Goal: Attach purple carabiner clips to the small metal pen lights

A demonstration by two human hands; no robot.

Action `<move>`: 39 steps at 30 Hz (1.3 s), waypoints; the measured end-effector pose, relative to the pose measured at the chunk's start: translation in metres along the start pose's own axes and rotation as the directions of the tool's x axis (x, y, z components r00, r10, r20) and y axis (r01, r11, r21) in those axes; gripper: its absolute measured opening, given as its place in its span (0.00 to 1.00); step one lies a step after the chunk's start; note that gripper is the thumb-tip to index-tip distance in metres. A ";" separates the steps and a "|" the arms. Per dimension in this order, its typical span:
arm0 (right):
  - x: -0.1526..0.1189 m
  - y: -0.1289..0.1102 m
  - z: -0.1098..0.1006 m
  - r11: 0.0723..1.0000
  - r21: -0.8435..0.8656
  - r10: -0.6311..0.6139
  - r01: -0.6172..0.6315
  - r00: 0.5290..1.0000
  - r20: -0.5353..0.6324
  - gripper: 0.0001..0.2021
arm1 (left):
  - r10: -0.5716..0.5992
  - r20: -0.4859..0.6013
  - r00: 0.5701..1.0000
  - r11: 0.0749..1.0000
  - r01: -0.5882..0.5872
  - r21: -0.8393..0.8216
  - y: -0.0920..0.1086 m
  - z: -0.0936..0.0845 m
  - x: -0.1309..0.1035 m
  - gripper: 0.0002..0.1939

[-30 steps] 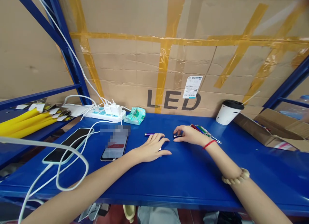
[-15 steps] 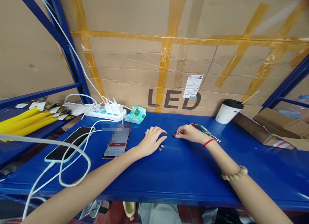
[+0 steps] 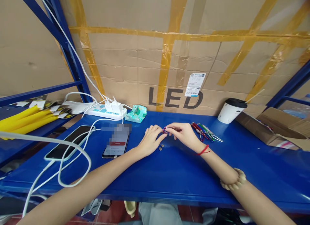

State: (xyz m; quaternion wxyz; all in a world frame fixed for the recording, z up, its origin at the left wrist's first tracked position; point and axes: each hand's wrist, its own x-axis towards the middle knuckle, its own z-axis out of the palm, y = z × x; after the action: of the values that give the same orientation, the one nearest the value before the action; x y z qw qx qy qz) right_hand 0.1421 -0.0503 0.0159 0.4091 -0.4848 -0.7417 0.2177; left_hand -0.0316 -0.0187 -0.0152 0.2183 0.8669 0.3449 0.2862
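Fingertips of both hands meet over a blue shelf, pinched narrow on a small purple pen-like piece (image 3: 165, 130) held just above the surface. The left hand (image 3: 151, 141) takes its near end between thumb and forefinger, while the right hand (image 3: 185, 134) grips the other end, its remaining fingers curled under. Whether the piece is one part or two being joined cannot be told; it is too small and half hidden by the fingers.

Just below the hands, two small round cells (image 3: 161, 147) lie loose on the shelf (image 3: 184, 176), apart from the piece and touched by neither hand. Judging by that, the assembly looks only partly done: the body is in hand, the cells are not yet inside.

A bundle of pens (image 3: 204, 132) in red, green and blue lies just right of the right hand, fanned on the shelf. Further right stands a paper cup (image 3: 230, 111) with a dark lid and a straw. Left of the hands lies a phone (image 3: 116, 145) with its screen lit, and beyond it a second phone (image 3: 69, 142), dark, with a white cable (image 3: 72, 183) looping across it. A power strip (image 3: 106, 112) and a teal pack (image 3: 137, 113) sit at the back, against a taped carton (image 3: 135, 66) marked LED.
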 end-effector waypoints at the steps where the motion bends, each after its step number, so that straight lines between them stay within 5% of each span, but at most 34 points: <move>1: 0.000 -0.001 0.001 1.000 0.013 0.006 -0.006 1.000 -0.002 0.15 | 0.009 -0.009 1.000 1.000 -0.009 -0.004 0.000 0.000 0.000 0.12; 11: 0.000 -0.007 0.006 0.993 0.101 0.054 -0.053 0.999 -0.004 0.18 | 0.009 -0.100 0.995 0.991 -0.022 -0.129 0.009 -0.004 0.000 0.12; 22: 0.001 -0.002 0.005 0.997 0.072 0.039 -0.041 0.999 0.028 0.20 | -0.123 -0.159 0.980 0.924 0.054 -0.378 0.008 -0.007 0.000 0.12; 33: -0.001 -0.002 0.002 0.970 -0.174 -0.185 0.170 0.980 -0.073 0.11 | -0.111 -0.169 0.979 0.975 0.075 -0.207 0.007 -0.005 0.000 0.15; 39: 0.000 -0.002 0.002 0.993 -0.099 -0.075 0.062 0.990 -0.123 0.11 | -0.162 -0.190 0.968 0.942 0.095 -0.321 0.010 -0.008 -0.001 0.13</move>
State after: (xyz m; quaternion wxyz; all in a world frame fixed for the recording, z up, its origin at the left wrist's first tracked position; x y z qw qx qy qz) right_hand 0.1394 -0.0513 0.0161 0.4391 -0.4908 -0.7400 0.1369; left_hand -0.0322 -0.0249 -0.0037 0.3315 0.7617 0.3732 0.4131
